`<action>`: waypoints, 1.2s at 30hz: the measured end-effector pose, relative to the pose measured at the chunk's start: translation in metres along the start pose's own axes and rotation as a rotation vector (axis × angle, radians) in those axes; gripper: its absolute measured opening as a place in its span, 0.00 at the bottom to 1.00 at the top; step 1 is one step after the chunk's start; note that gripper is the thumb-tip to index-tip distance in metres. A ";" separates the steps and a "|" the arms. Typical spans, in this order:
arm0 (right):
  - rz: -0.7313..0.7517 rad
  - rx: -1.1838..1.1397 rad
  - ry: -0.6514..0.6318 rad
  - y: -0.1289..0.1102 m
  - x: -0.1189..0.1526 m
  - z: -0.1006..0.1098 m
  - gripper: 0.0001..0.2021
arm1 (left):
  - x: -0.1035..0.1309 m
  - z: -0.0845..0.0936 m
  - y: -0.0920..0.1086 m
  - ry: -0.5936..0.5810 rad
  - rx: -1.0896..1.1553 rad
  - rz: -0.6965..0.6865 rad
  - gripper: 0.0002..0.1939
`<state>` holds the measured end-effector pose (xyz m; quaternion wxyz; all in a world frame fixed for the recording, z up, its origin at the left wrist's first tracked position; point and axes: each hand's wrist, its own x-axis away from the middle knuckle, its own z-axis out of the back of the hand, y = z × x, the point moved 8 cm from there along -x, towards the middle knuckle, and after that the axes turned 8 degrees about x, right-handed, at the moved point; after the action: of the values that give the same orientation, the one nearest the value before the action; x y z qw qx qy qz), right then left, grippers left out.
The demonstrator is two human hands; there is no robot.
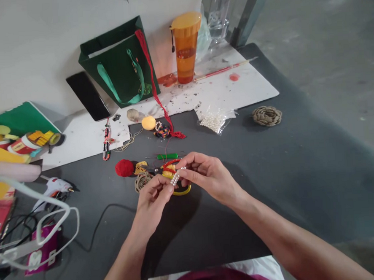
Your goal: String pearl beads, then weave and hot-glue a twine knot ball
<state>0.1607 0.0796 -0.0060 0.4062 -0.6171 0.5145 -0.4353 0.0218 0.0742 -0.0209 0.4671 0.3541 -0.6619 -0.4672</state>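
Note:
A short strip of white pearl beads (176, 179) is stretched between my two hands over the dark table. My left hand (152, 201) pinches its lower left end between thumb and fingers. At the upper right end, the thumb and fingers of my right hand (206, 177) are closed on the beads. Behind and below the strip lie scissors (184, 192) with red and yellow handles, partly hidden by my hands. A red yarn ball (124, 168), a coiled beige piece (142, 182) and a green-handled hook (167, 156) are close by.
Farther back stand a green paper bag (119, 72), an orange cup (186, 51) and a black phone (87, 95). A bag of pearls (214, 121) and a woven coil (267, 116) lie right. A glue gun (55, 188) and cables are at left.

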 end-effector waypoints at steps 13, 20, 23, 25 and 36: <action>0.022 0.042 0.048 -0.004 0.002 0.003 0.06 | 0.002 -0.018 -0.007 -0.047 0.278 0.061 0.10; 0.036 0.120 0.072 -0.002 0.003 0.006 0.06 | 0.004 -0.021 -0.002 -0.047 0.227 0.073 0.11; 0.040 0.130 0.079 -0.002 0.002 0.006 0.06 | 0.004 -0.022 0.001 -0.047 0.180 0.082 0.12; 0.045 0.134 0.084 -0.004 0.002 0.006 0.07 | 0.005 -0.023 0.004 -0.045 0.153 0.080 0.12; 0.040 0.157 0.077 -0.005 0.002 0.007 0.06 | 0.005 -0.023 0.003 -0.073 0.142 0.051 0.12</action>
<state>0.1695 0.0789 -0.0027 0.4419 -0.5559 0.5062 -0.4893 0.0420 0.0638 -0.0135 0.4282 0.3522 -0.7188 -0.4195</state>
